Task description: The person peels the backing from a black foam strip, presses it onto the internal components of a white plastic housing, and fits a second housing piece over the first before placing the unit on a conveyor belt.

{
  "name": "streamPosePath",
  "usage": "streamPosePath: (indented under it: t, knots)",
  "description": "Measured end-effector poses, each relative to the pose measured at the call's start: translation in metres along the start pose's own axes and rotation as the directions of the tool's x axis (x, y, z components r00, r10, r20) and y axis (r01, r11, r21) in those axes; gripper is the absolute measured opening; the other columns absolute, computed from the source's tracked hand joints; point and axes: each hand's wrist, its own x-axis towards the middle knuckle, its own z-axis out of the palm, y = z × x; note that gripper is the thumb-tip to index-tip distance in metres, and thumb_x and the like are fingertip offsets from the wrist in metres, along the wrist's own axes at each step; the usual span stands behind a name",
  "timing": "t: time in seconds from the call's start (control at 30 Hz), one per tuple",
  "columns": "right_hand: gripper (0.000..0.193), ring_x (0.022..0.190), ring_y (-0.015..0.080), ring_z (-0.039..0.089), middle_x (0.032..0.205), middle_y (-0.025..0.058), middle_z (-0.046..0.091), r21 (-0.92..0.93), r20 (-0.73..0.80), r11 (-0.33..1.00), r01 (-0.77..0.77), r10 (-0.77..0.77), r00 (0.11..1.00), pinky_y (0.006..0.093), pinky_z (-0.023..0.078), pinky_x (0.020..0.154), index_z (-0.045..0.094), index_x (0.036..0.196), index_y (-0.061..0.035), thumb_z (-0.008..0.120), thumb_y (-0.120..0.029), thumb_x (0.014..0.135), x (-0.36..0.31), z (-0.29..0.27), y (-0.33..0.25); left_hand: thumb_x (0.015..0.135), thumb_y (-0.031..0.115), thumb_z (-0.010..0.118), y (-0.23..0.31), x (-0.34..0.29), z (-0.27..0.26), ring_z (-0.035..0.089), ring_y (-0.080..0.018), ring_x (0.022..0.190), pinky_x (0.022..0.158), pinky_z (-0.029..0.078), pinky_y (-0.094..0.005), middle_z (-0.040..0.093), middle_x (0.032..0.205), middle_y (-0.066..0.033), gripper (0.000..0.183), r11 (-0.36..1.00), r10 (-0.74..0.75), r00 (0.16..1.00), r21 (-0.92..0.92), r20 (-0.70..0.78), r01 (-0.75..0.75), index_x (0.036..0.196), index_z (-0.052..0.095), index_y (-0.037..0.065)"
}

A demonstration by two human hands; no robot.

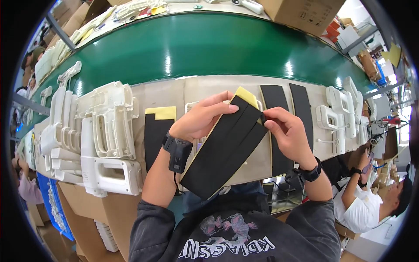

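- Dark-grey printed T-shirt [227, 238] is seen nearest the camera.
- Flat black rectangular sheet with yellow backing [222, 150] is held tilted above the beige tabletop [166, 92].
- The sheet's upper left edge is grasped by the left grip [198, 117].
- Its right edge is pinched by the right grip [288, 132].
- White plastic housings [115, 174] are set at left.

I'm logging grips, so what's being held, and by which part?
A black sheet: left hand on its upper-left edge, right hand pinching its upper-right corner.
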Motion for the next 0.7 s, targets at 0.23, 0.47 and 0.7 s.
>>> streamPosePath:
  t: [0.23,0.47,0.7]
  knots:
    - [0.028,0.098,0.0148,0.065,0.11,0.0085,0.07,0.285,-0.18,0.954,0.096,-0.045,0.983,0.0266,0.049,0.092,0.062,0.124,0.0048,0.054,-0.014,0.105,0.014,0.003,0.015,0.098,0.01,0.059,0.023,-0.02,-0.019,0.066,-0.011,0.095,0.085,0.054,-0.0235,0.067,0.109,-0.0061,0.028,0.988,0.129,0.991,0.082,0.037,-0.132,0.124,0.056,0.0]
    - [0.035,0.096,0.0254,0.06,0.116,0.0122,0.057,-0.216,0.247,0.905,0.367,-0.314,0.917,0.0326,0.051,0.086,0.062,0.123,-0.002,0.059,0.006,0.089,0.018,0.039,0.007,0.104,0.026,0.041,0.043,-0.039,-0.054,0.066,-0.0181,0.063,0.055,0.056,-0.0255,0.068,0.084,-0.0152,0.044,0.859,0.367,0.833,-0.495,0.414,-0.132,0.132,0.054,-0.005]
    - [0.045,0.095,0.0247,0.059,0.112,0.0073,0.057,-0.274,0.576,0.479,0.834,-0.613,0.541,0.0364,0.052,0.087,0.062,0.123,-0.0054,0.074,-0.012,0.081,0.041,0.089,0.028,0.103,0.018,0.044,0.058,-0.046,-0.047,0.066,-0.0318,0.051,0.034,0.057,-0.037,0.061,0.104,-0.0251,0.044,0.679,0.437,0.825,-0.733,0.358,-0.041,0.13,0.024,-0.011]
